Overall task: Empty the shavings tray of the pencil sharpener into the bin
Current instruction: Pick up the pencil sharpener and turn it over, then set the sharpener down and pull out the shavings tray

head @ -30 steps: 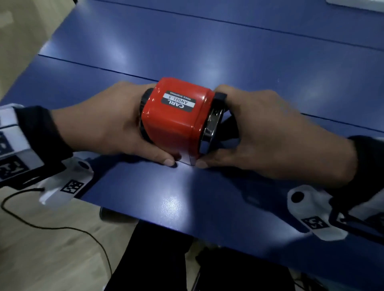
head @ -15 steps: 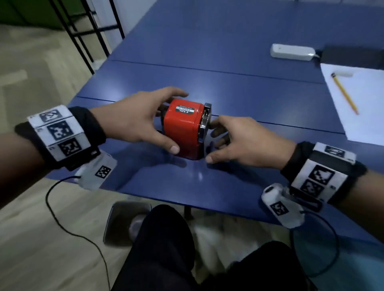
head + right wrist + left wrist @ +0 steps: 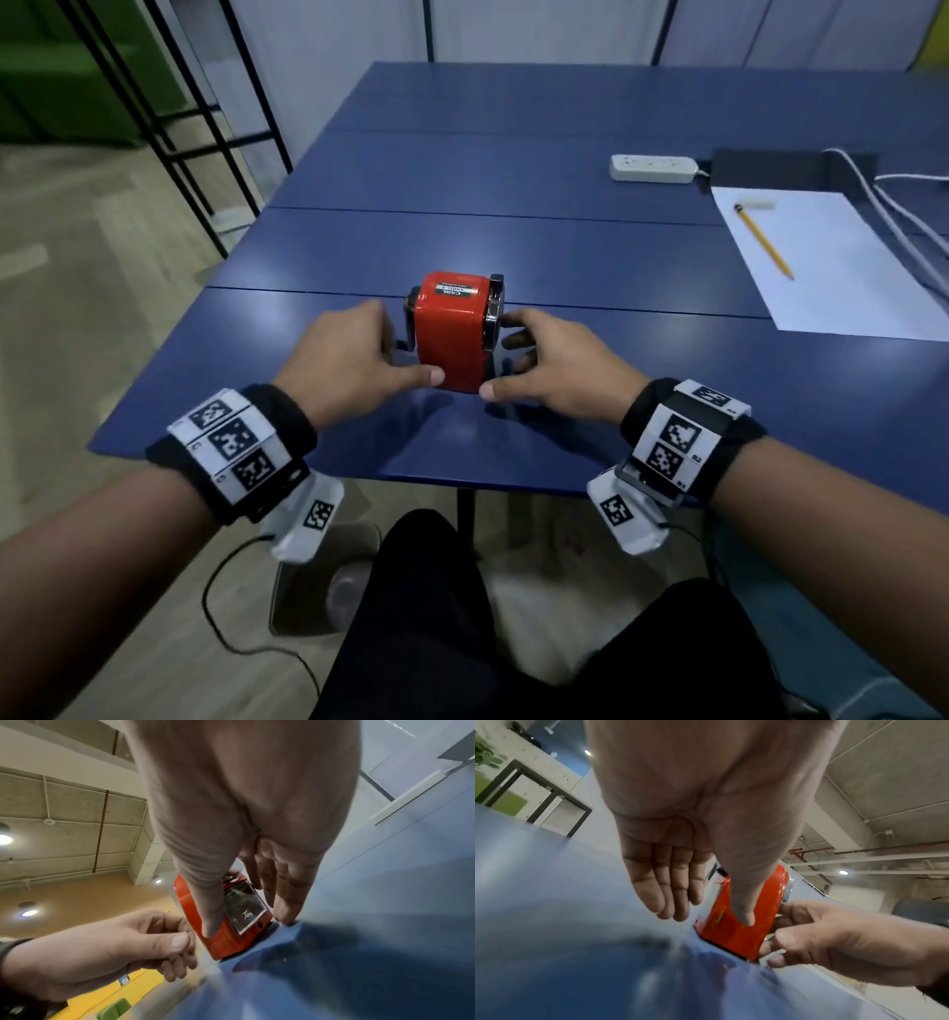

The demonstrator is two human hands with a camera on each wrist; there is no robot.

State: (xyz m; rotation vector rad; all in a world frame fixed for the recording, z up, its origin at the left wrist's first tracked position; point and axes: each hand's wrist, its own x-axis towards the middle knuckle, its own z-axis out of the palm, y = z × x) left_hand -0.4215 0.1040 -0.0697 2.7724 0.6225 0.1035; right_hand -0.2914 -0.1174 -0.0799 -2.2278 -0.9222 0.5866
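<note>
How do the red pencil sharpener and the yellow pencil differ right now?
The boxy red pencil sharpener stands upright between both hands; the slim yellow pencil lies flat, untouched. The sharpener sits on bare blue table, the pencil on white paper. Both rest on the same tabletop.

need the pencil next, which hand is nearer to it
Right. The right hand is at the sharpener's right side, the side where the pencil lies on the paper; the left hand is beyond the sharpener.

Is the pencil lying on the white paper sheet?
Yes, the head view shows the pencil lying on the white paper.
</note>
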